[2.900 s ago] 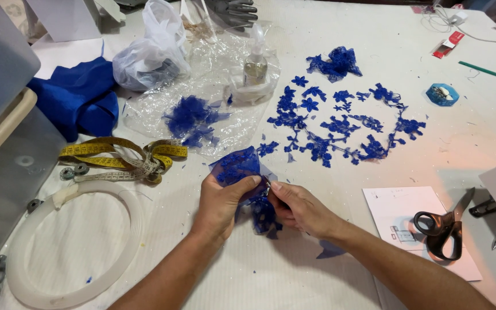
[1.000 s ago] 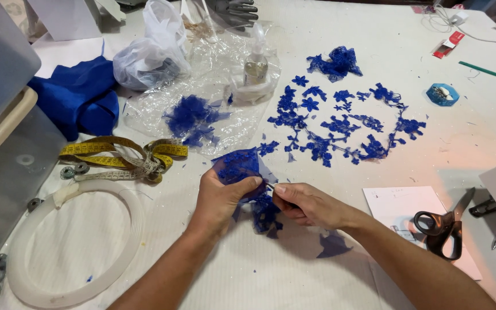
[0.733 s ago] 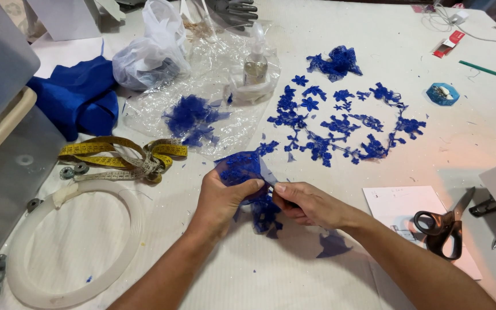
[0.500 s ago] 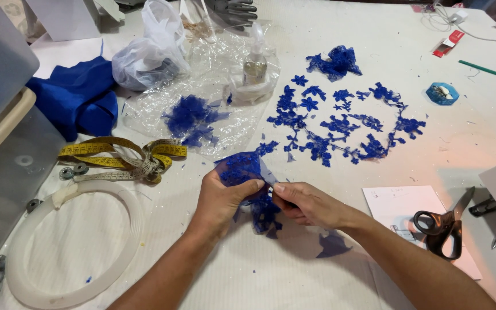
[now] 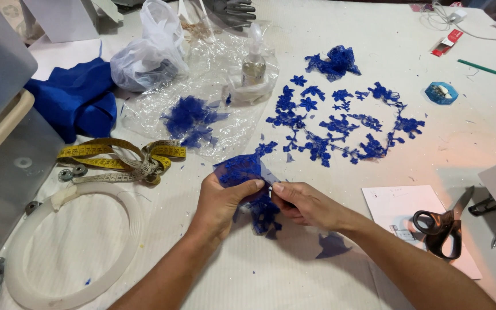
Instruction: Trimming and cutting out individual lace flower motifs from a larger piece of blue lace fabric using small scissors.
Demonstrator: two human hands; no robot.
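My left hand [image 5: 220,201] grips a piece of blue lace fabric [image 5: 242,169] near the table's front middle, thumb on top. My right hand [image 5: 302,204] is closed beside it, fingertips meeting the left thumb at the lace; a small metal tool seems to sit between its fingers, mostly hidden. More lace [image 5: 263,213] hangs below both hands. Several cut blue lace flowers [image 5: 340,123] lie spread on the white table [image 5: 317,275] beyond my hands. A loose blue scrap [image 5: 332,245] lies under my right forearm.
Black scissors [image 5: 440,224] rest on a paper sheet at the right. A yellow tape measure [image 5: 119,158] and a white hoop [image 5: 70,241] lie at the left. Folded blue cloth [image 5: 76,100], plastic bags [image 5: 150,54], a small bottle [image 5: 254,63] and clear film with lace bits [image 5: 193,117] sit behind.
Both hands stay at the lace with only small finger shifts; my right hand has edged slightly closer to the left thumb. Nothing else on the table has moved.
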